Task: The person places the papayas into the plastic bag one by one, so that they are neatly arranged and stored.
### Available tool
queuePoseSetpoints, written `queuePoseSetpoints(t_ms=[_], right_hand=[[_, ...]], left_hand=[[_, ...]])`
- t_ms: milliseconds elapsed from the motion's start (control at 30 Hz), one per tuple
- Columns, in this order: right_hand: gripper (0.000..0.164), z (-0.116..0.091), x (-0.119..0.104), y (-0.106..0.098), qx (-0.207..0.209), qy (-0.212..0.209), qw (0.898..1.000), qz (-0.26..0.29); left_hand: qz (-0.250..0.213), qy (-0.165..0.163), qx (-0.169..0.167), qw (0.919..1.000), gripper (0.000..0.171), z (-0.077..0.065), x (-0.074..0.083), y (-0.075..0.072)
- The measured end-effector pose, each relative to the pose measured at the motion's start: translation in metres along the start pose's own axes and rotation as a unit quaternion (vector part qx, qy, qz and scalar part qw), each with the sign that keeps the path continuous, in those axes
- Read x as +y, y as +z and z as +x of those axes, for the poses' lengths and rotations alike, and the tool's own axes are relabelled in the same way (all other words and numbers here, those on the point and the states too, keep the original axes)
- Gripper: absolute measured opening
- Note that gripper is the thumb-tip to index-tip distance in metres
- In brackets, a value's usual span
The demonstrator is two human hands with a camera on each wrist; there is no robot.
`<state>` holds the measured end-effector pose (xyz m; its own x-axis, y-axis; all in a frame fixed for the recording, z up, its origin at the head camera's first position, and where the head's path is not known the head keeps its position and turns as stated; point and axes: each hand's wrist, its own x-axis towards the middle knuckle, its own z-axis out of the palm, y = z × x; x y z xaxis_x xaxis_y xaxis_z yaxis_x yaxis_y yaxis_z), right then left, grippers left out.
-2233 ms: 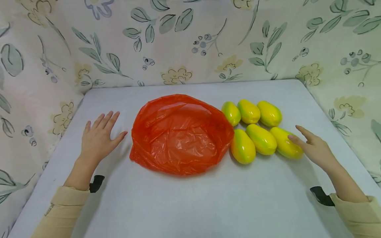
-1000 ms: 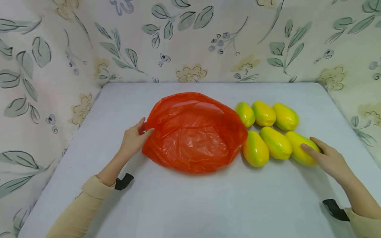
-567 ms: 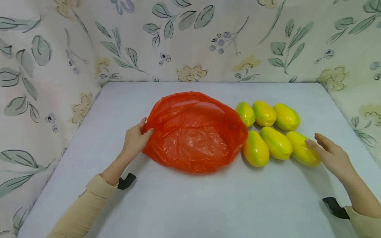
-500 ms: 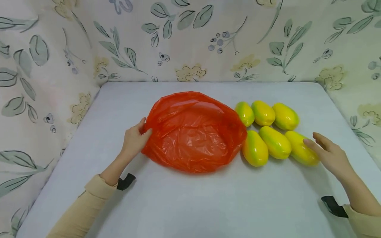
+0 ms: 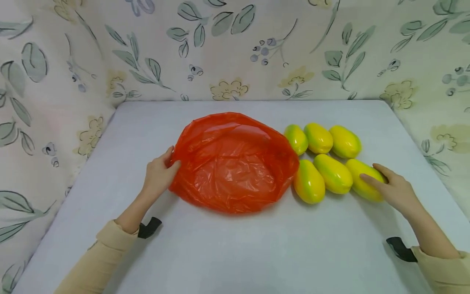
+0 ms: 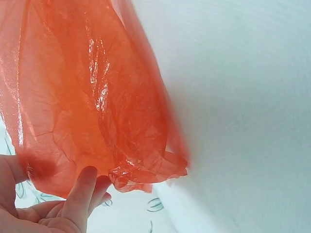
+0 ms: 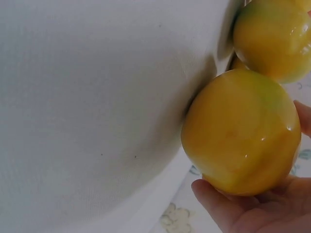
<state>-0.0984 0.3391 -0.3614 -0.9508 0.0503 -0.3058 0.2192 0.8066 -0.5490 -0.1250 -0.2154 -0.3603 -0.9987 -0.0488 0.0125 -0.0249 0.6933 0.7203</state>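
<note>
A person's left hand pinches the nine o'clock edge of a red plastic bag, thumb and fingers on either side of the thin film, while the right hand grips a glossy yellow-green fruit, mango-like in shape, between thumb and fingers on a white-covered table. The bag sits near the center of the tabletop, its wide mouth gaping upward, its film crinkled and shiny.

The gripped fruit lies at the bag's three o'clock, well apart from it, outermost in a near row of three. A far row of three stretches between two and three o'clock, and the other five fruits crowd close together. Whether the bag's rim touches the nearest of them cannot be told.

The table's pale surface runs to a straight back edge at 12 o'clock, with corners at ten and two; the right wrist view picks up small dark specks on it. Floral fabric walls the space from eight o'clock around to three, printed with gray-green leaves, pale yellow blossoms and blue-gray berries. Beige sleeves reach in from seven and five o'clock, a curved black piece jutting beside each.
</note>
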Motion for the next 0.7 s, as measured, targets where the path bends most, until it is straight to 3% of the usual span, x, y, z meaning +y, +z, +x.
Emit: queuePoseSetpoints(t_ms=[267,700], right_hand=[[0.083,0.0015,-0.0044,0.0024,0.005,0.000,1.000,-0.014],[0.082,-0.0040,-0.0004,-0.0007,0.030,0.009,0.999,-0.018]], left_hand=[[-0.010,-0.005,0.008,0.9999,0.052,-0.0017,-0.0013,-0.0036],[-0.032,-0.021,0.007,0.9992,0.051,-0.0024,0.0046,0.0031]])
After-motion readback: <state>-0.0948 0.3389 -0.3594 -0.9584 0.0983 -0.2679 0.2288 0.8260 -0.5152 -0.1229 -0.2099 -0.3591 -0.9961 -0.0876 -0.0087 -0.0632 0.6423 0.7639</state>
